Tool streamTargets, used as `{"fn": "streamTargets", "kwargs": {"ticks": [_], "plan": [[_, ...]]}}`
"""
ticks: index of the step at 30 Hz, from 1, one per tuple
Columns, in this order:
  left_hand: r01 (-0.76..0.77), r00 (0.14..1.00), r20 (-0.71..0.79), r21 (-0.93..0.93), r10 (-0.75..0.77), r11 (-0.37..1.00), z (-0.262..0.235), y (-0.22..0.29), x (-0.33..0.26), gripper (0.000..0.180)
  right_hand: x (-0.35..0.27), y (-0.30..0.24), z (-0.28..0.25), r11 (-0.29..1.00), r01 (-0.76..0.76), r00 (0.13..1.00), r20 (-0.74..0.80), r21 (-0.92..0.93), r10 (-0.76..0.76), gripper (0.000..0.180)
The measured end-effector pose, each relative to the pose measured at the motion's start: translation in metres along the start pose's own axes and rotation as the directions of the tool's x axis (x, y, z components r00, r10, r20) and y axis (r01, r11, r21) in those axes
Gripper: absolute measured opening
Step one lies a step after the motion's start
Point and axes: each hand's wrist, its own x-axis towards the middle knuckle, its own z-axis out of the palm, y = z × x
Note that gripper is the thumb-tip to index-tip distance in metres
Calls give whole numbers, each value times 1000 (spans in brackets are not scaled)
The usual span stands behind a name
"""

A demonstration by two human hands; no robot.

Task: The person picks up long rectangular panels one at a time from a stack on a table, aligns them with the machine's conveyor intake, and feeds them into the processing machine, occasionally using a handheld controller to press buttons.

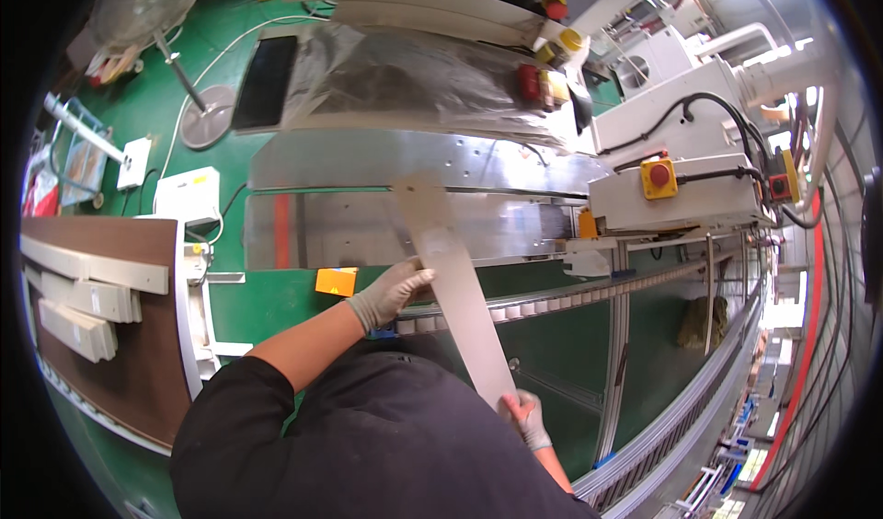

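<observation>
A long, flat white strip slants across the middle, its far end blurred over the metal bed of the machine. Wearing a pale glove, my left hand is closed at the strip's left edge, about midway along it. At the near end, my right hand grips the strip with its thumb on top; that glove has reddish fingertips. The fingers under the strip are hidden. Similar white strips lie in stacks on a brown-topped table at the left.
Beyond the bed lies crumpled clear plastic sheeting. A machine housing with a red button on a yellow box stands at right. A roller rail runs below the bed. An orange block is near my left hand; a fan stands far left.
</observation>
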Motion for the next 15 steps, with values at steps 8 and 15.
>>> {"fn": "streamTargets", "kwargs": {"ticks": [8, 15], "plan": [[265, 964, -132, 357, -232, 896, 44, -65, 100, 44, -51, 132, 56, 971, -133, 923, -333, 201, 195, 48], [165, 912, -345, 804, 223, 572, 77, -89, 143, 60, -24, 54, -28, 978, -134, 974, -161, 161, 160, 52]]}}
